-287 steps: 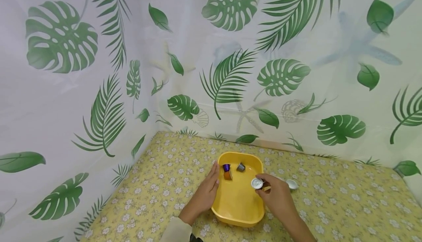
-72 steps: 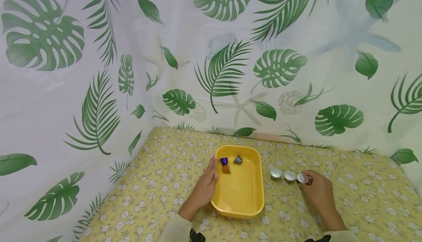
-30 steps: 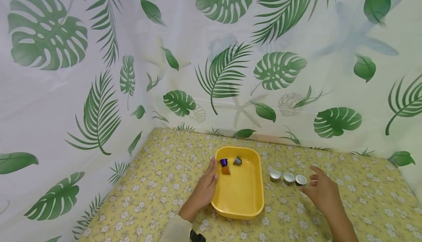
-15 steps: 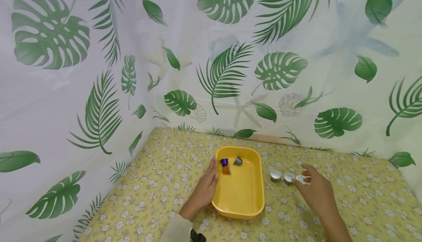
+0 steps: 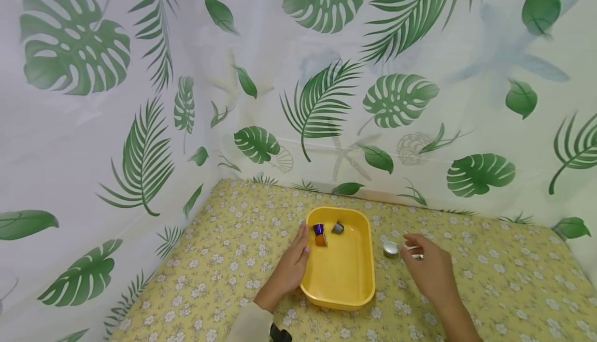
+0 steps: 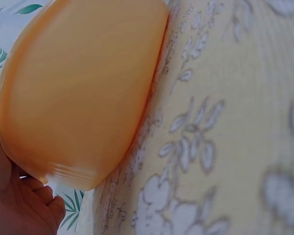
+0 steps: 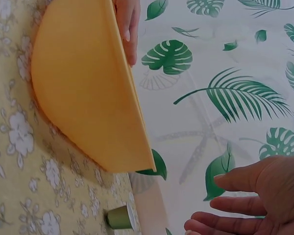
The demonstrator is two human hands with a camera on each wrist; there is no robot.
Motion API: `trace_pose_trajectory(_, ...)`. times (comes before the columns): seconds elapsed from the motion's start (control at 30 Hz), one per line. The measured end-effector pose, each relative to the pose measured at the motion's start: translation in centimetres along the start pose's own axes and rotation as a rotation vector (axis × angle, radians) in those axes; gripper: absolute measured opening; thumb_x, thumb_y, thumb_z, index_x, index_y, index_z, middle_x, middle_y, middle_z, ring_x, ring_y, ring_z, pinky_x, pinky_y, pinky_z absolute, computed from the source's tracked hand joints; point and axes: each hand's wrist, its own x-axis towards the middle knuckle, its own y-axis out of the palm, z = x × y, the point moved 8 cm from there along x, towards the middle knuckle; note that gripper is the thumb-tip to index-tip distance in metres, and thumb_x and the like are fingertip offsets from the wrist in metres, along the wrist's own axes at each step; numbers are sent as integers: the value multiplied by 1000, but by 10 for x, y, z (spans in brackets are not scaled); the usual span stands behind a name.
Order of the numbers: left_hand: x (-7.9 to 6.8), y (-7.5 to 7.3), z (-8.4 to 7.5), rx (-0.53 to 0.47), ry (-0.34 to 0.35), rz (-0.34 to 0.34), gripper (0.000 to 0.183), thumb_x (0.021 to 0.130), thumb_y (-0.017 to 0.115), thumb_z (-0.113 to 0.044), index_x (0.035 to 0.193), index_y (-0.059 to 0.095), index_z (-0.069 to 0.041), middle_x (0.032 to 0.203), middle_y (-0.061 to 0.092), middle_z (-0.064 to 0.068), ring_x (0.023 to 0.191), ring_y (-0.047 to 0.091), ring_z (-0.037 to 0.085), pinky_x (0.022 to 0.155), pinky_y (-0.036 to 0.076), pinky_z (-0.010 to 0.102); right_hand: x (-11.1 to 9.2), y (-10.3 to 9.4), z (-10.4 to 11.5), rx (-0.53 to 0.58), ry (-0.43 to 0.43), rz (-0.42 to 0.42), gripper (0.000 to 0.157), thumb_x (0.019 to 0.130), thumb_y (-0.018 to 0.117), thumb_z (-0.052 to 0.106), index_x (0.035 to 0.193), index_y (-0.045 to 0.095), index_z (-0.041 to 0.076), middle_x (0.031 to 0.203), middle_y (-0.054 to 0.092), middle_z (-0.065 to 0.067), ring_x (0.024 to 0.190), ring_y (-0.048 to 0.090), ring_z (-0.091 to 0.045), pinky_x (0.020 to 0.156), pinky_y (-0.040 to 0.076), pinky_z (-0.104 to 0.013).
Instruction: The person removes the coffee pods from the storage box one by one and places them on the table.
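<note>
Since half a second ago the right hand (image 5: 429, 269) has shifted toward the yellow tray (image 5: 345, 274) and now mostly screens the outer part of the capsule row. A purple capsule (image 5: 318, 229) and an orange capsule (image 5: 321, 240) lie together near the tray's far left corner, a gray capsule (image 5: 338, 227) near its far edge. The left hand (image 5: 290, 261) lies along the tray's left edge, fingers extended, pressing its wall. The right hand hovers, fingers loosely bent, grasping nothing; the silver-lidded capsule (image 5: 391, 249) stands between it and the tray's right edge.
</note>
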Motion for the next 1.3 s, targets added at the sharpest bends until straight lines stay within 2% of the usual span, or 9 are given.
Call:
trace_pose_trajectory(0.3,2,-1,-2,6,9,-4,54,113,28,-19,163,10,-9,169,-4,-5,156,6,25,123,15,51,1,16,18,19,-40,15,41,98,70,21,133,65,1,122,69,-19,101,68,-31,82,60,-45)
trace_pose_trajectory(0.53,0,0,-2,6,-2,9,54,113,29,-15,163,10,-8,169,-5,-5,156,6,24,123,16,50,0,21,29,31,-45,16,35,97,69,16,129,67,1,116,72,-17,94,69,-27,72,61,-39)
trace_pose_trajectory(0.8,0,0,-2,15,-8,3,54,113,29,-14,163,10,-7,169,-5,-4,156,7,26,123,16,51,4,29,40,45,-65,38,36,98,70,17,130,67,2,121,70,-17,98,69,-28,80,61,-40)
trace_pose_trajectory(1.3,1,0,-3,22,-6,-13,54,112,30,-12,163,11,-6,169,-4,-4,156,7,24,123,16,49,7,43,63,87,-83,68,34,97,71,17,127,68,0,109,72,-15,92,71,-27,72,61,-35)
